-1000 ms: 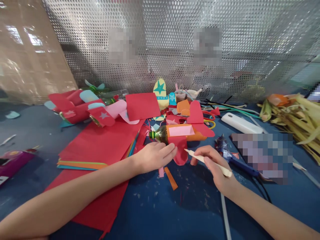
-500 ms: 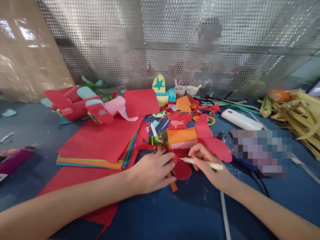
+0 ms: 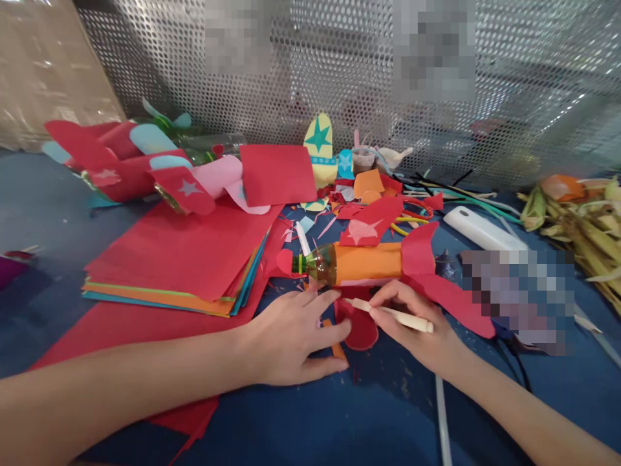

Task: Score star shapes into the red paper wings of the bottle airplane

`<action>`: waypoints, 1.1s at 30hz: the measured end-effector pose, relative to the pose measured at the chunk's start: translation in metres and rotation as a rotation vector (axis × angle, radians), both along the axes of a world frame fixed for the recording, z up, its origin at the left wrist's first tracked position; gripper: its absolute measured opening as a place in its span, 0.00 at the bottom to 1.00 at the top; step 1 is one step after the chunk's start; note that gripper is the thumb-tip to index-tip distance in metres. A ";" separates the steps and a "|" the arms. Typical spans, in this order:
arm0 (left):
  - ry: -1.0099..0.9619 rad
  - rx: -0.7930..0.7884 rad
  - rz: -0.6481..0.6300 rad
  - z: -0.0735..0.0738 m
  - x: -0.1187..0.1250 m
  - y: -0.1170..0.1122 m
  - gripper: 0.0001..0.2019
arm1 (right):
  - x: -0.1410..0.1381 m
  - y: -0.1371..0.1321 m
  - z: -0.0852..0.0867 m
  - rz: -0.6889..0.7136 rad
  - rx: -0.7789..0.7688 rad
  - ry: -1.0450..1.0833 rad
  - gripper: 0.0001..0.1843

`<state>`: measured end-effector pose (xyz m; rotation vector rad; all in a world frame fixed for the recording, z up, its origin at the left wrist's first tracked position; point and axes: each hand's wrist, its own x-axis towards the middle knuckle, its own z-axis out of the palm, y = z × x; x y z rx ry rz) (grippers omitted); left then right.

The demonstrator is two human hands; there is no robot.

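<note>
A plastic-bottle plane (image 3: pixel 371 262) wrapped in orange paper lies on its side, its green neck pointing left. It has a far red wing (image 3: pixel 381 217) with a pink star, a near red wing (image 3: pixel 361 327), and red tail pieces (image 3: pixel 463 304) at the right. My left hand (image 3: pixel 295 336) rests with fingers spread, fingertips at the edge of the near wing and by an orange paper strip (image 3: pixel 339 349). My right hand (image 3: pixel 420 317) is closed around a cream-coloured pen (image 3: pixel 405 317), its tip at the near wing close to the bottle.
Left lies a stack of coloured paper (image 3: pixel 169 252), with a red bottle plane (image 3: pixel 126 165) behind. Paper scraps, scissors (image 3: pixel 402 228) and a yellow paper piece with a green star (image 3: pixel 320 145) sit further back. Right are a white glue gun (image 3: pixel 478 228), a blurred-out object (image 3: pixel 517 298) and dried husks (image 3: pixel 582 220).
The view has tilted down and come closer. The bottle plane looks slightly rolled, with less of its pink strip showing. My right hand keeps the pen at the near wing; my left fingers have spread wider.
</note>
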<state>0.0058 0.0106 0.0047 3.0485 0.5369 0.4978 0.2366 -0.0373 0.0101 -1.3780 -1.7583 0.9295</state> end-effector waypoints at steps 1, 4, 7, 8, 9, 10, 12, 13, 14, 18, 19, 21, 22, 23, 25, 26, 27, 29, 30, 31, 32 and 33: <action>0.004 -0.002 0.000 0.000 0.000 0.000 0.20 | 0.000 0.000 -0.001 0.006 0.002 -0.003 0.02; 0.012 -0.009 -0.003 0.000 0.001 0.000 0.20 | 0.000 0.000 -0.002 0.006 -0.006 -0.026 0.02; 0.008 -0.007 -0.009 0.000 0.002 0.000 0.21 | -0.001 -0.001 -0.002 -0.025 -0.018 -0.107 0.04; 0.005 -0.005 -0.008 -0.001 0.002 0.001 0.21 | -0.001 -0.001 -0.002 -0.033 -0.013 -0.144 0.04; 0.002 -0.003 -0.007 0.000 0.002 0.001 0.20 | -0.002 -0.002 -0.001 -0.040 0.000 -0.179 0.04; 0.002 -0.004 -0.006 0.000 0.002 0.001 0.20 | -0.003 -0.002 0.000 -0.049 0.026 -0.209 0.04; 0.007 -0.008 -0.005 0.000 0.002 0.000 0.20 | -0.004 -0.002 0.002 -0.074 0.099 -0.244 0.04; 0.008 -0.009 -0.005 0.000 0.001 0.000 0.20 | -0.005 -0.002 0.004 -0.084 0.137 -0.248 0.04; 0.009 -0.011 -0.005 0.001 0.001 0.000 0.20 | -0.006 -0.002 0.005 -0.090 0.167 -0.246 0.04; 0.011 -0.015 -0.007 0.001 0.001 0.000 0.20 | -0.006 -0.003 0.006 -0.110 0.219 -0.230 0.06; 0.012 -0.017 -0.005 0.001 0.001 0.000 0.20 | -0.006 -0.003 0.006 -0.117 0.224 -0.230 0.06; 0.017 -0.018 0.001 0.002 0.000 0.001 0.20 | -0.005 -0.004 0.006 -0.138 0.243 -0.227 0.06; 0.021 -0.019 0.001 0.002 0.000 0.001 0.20 | -0.005 -0.005 0.006 -0.146 0.247 -0.228 0.06; 0.027 -0.021 -0.001 0.002 0.000 0.001 0.19 | -0.005 -0.005 0.007 -0.160 0.244 -0.236 0.06; 0.038 -0.026 -0.007 0.002 0.000 0.001 0.19 | -0.005 -0.006 0.008 -0.188 0.221 -0.265 0.07; 0.040 -0.027 -0.009 0.002 0.000 0.001 0.19 | -0.005 -0.007 0.009 -0.202 0.208 -0.282 0.07; 0.040 -0.028 -0.010 0.002 0.000 0.001 0.19 | -0.004 -0.007 0.010 -0.209 0.204 -0.297 0.08; 0.038 -0.034 -0.011 0.002 0.000 0.001 0.19 | -0.003 -0.007 0.012 -0.200 0.218 -0.309 0.07; 0.039 -0.037 -0.011 0.002 0.000 0.001 0.19 | -0.003 -0.006 0.012 -0.188 0.224 -0.306 0.07; 0.039 -0.040 -0.013 0.002 0.000 0.001 0.19 | -0.003 -0.006 0.012 -0.176 0.227 -0.299 0.07; 0.037 -0.039 -0.013 0.002 0.000 0.001 0.19 | -0.002 -0.006 0.012 -0.166 0.231 -0.289 0.07; 0.034 -0.035 -0.013 0.002 0.000 0.001 0.19 | -0.002 -0.005 0.012 -0.160 0.233 -0.281 0.07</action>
